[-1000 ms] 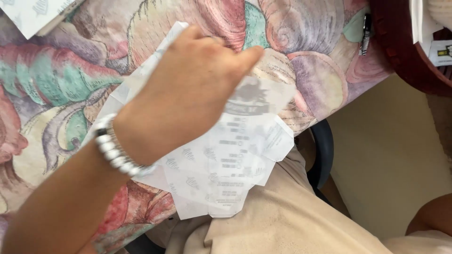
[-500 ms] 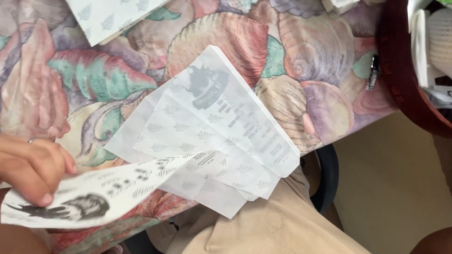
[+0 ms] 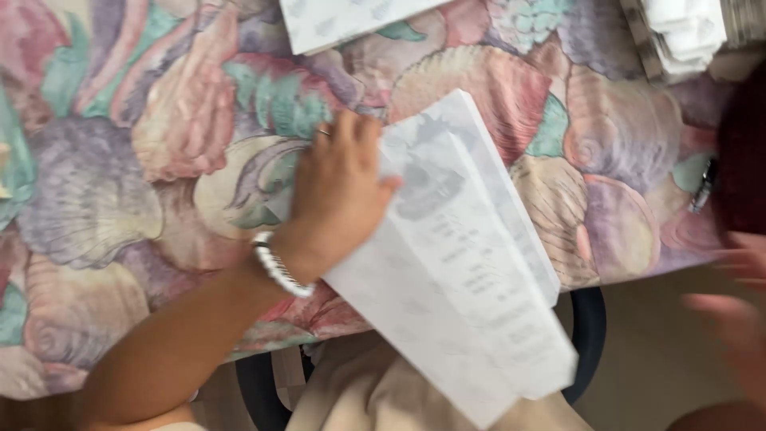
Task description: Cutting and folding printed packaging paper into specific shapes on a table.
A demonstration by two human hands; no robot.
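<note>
One left hand (image 3: pixel 339 191) lies flat, grip open, pressing the paper stack (image 3: pixel 467 271) (right hand (image 3: pixel 738 319) blurred, unreadable)

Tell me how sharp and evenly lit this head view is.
Head view: soft motion blur throughout; the left hand on the long white printed paper strips is fairly readable, the right hand at the edge is a smear; light is even over the shell-patterned pastel tablecloth, no glare.

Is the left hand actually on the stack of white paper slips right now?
Touching. The head view shows the left hand lying palm down on the upper left end of the white paper slips, its fingers overlapping their edge with no gap visible.
</note>
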